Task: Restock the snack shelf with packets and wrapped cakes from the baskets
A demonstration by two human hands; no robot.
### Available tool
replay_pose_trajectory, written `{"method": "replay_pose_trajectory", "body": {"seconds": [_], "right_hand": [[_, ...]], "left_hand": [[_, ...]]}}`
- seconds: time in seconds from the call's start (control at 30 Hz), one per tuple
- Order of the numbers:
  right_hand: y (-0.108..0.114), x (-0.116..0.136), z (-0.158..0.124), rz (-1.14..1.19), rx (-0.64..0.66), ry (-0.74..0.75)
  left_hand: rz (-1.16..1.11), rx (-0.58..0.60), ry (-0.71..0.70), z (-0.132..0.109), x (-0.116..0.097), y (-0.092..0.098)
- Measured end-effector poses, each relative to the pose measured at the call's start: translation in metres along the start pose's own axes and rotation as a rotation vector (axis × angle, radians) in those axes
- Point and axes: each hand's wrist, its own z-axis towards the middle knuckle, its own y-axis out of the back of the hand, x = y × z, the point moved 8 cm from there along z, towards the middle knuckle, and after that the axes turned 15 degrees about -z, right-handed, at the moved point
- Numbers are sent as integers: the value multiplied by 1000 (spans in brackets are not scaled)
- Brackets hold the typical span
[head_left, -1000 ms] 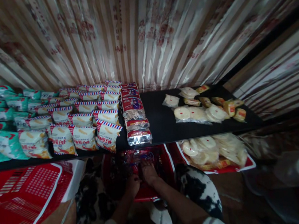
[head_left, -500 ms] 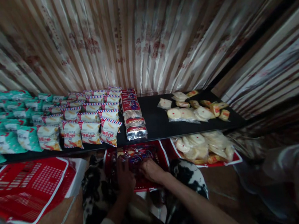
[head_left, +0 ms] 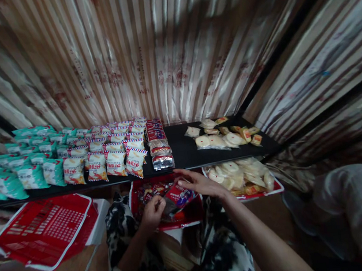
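Note:
A red and purple snack packet [head_left: 181, 196] is held between my two hands, tilted over a red basket [head_left: 197, 220] at my knees. My right hand [head_left: 200, 182] grips its upper right edge, thumb against the packet. The fingers of my left hand [head_left: 153, 212] are curled in a pinch at its lower left end, which looks dark and see-through. More dark, shiny wrapped packets [head_left: 147, 193] lie in the basket, partly hidden by my hands. On the black shelf just above, a row of similar red and silver packets [head_left: 157, 134] stands front to back.
Left on the shelf are rows of white shrimp-picture bags [head_left: 96, 166] and teal bags [head_left: 33, 176]. Pale round packaged snacks [head_left: 215, 141] lie to the right; more fill another basket [head_left: 276, 187]. A red basket [head_left: 46, 228] sits lower left. A person's pale-clothed leg [head_left: 357, 205] is at right.
My hands were down among the packets in the basket; now they are higher with one packet between them. My right hand has moved up and right. The view has shifted slightly.

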Motion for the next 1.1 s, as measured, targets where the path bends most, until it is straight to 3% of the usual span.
{"method": "replay_pose_trajectory", "body": {"seconds": [0.17,0.37,0.47,0.57,0.77,0.97,1.1], "right_hand": [[27,-17,-21,338,-201,-77],[-6,-27,-28,453,-172,-86],[-19,-22,-25,504,-240,-32],[-19,-21,-22,562,-342,-19],[16,-21,4,521,-453,-25],[54,-19,60,418,-494,-3],[75,-19,96,251,-553,-26]], "left_hand": [[-312,-102,87,6,-17,3],[-540,-213,151,10,-25,-12],[-582,-273,163,17,-25,-18],[-554,-312,154,25,-30,-19],[-526,-246,13,45,-44,-21],[-498,-409,-71,74,-35,-12],[-279,-522,-229,90,-50,1]]}}
